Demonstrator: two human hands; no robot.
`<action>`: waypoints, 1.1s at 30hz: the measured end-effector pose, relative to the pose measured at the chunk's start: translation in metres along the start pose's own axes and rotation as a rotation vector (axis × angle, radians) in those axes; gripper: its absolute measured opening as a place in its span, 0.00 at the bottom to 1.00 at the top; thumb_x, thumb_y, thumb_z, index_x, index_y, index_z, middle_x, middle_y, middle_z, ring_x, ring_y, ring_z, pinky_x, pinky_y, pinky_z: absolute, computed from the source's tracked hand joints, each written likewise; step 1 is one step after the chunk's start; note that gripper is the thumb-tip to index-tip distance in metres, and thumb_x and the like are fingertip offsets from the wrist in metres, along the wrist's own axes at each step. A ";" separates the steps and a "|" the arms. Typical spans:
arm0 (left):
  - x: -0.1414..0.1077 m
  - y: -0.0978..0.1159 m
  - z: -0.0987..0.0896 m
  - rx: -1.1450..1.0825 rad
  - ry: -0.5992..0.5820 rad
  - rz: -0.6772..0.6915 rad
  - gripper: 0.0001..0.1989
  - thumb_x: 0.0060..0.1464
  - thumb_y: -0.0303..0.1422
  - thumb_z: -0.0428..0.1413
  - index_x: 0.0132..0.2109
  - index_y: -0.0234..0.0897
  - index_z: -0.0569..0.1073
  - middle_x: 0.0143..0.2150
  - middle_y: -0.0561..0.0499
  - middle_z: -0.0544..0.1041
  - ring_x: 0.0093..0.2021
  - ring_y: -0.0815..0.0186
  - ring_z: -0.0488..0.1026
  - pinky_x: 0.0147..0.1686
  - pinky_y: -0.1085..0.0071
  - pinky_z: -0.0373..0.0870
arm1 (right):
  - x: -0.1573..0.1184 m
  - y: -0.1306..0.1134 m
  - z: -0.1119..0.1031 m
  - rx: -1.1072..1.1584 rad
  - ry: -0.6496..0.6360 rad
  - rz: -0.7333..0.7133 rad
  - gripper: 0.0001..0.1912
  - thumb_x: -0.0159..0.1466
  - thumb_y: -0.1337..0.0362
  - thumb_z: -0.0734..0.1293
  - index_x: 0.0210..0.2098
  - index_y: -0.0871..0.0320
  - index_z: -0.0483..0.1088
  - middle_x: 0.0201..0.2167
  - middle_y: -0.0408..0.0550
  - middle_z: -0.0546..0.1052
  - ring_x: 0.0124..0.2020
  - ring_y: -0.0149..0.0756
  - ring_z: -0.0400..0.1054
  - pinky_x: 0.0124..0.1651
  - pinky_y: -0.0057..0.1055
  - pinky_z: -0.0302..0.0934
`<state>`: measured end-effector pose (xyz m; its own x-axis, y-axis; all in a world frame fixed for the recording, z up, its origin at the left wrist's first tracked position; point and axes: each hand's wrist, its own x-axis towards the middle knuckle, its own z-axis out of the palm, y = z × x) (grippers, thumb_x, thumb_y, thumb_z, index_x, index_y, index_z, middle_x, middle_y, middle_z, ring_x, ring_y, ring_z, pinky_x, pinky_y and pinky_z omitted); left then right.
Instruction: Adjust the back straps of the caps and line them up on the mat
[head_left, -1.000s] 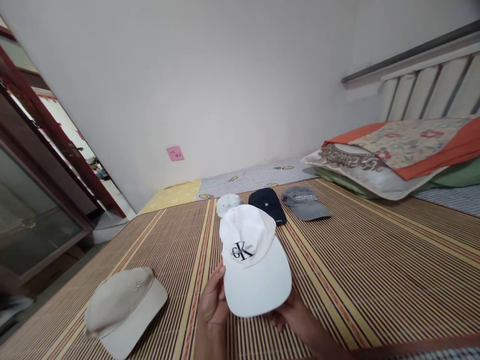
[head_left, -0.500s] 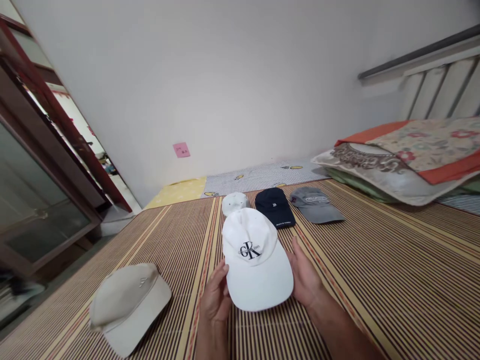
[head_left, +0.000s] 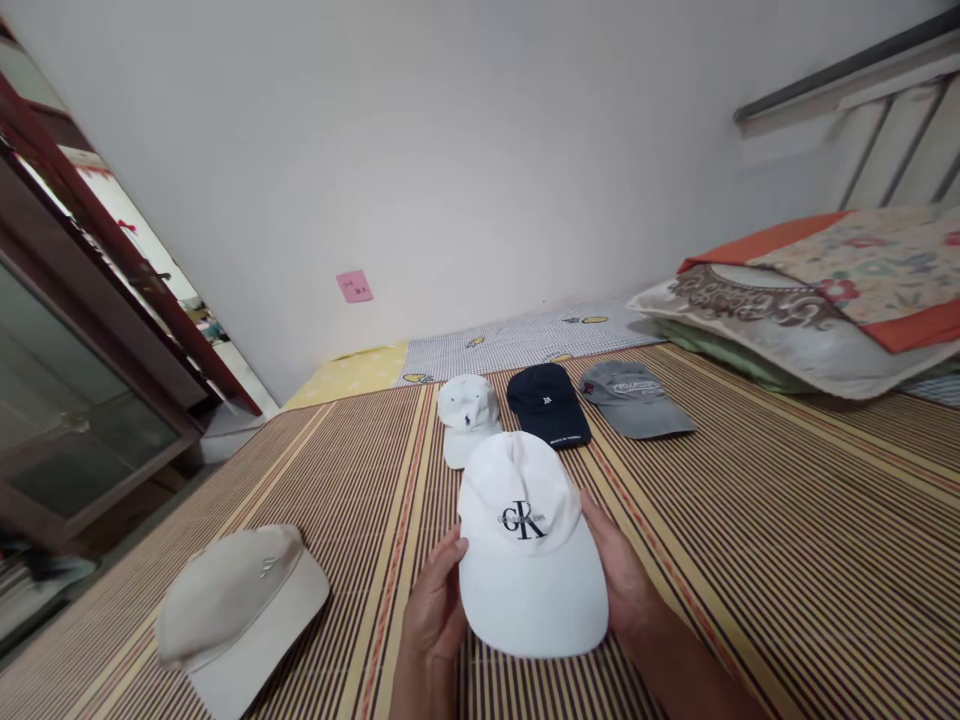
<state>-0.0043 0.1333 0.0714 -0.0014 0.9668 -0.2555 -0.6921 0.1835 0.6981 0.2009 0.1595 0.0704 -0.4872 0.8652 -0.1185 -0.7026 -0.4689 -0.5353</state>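
Note:
A white cap with black letters (head_left: 532, 570) is held between both hands, its brim toward me. My left hand (head_left: 437, 590) grips its left edge, thumb on top near the brim. On the right side my right hand (head_left: 619, 565) holds the cap, its fingers partly hidden behind it. Beyond it lie a smaller white cap (head_left: 466, 410), partly covered by the held one, a navy cap (head_left: 547, 402) and a grey cap (head_left: 636, 400) in a row. A beige cap (head_left: 244, 610) rests at the lower left.
A striped mat (head_left: 787, 520) covers the surface under the caps. Stacked pillows (head_left: 750, 320) lie at the right, and patterned cloth (head_left: 517, 345) runs along the wall. A door with glass (head_left: 75, 400) stands at the left.
The held white cap has moved slightly right and nearer to me with both hands. More of the smaller white cap, its brim included, now shows. The view has shifted a little.

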 end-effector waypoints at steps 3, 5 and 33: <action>0.002 -0.004 -0.002 -0.051 0.010 -0.040 0.21 0.49 0.26 0.68 0.53 0.34 0.80 0.47 0.41 0.86 0.47 0.53 0.83 0.51 0.60 0.79 | 0.002 0.000 -0.005 0.017 -0.018 0.014 0.33 0.65 0.43 0.66 0.58 0.61 0.76 0.54 0.60 0.82 0.64 0.58 0.70 0.69 0.58 0.57; 0.004 -0.007 -0.003 -0.105 -0.003 -0.085 0.24 0.52 0.27 0.66 0.57 0.35 0.79 0.47 0.41 0.86 0.51 0.50 0.83 0.56 0.56 0.77 | 0.002 0.000 -0.006 0.025 -0.036 0.027 0.31 0.64 0.45 0.68 0.56 0.62 0.77 0.54 0.60 0.82 0.64 0.58 0.70 0.69 0.57 0.57; -0.013 -0.022 0.016 -0.224 -0.262 -0.283 0.39 0.55 0.54 0.59 0.67 0.36 0.72 0.62 0.38 0.78 0.70 0.42 0.66 0.69 0.45 0.58 | -0.009 0.005 -0.014 0.011 -0.023 0.051 0.39 0.61 0.37 0.67 0.60 0.59 0.74 0.55 0.60 0.82 0.67 0.59 0.66 0.70 0.57 0.56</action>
<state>0.0227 0.1190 0.0698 0.3731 0.9020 -0.2174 -0.7783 0.4318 0.4558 0.2093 0.1517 0.0571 -0.5338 0.8361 -0.1261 -0.6823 -0.5141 -0.5197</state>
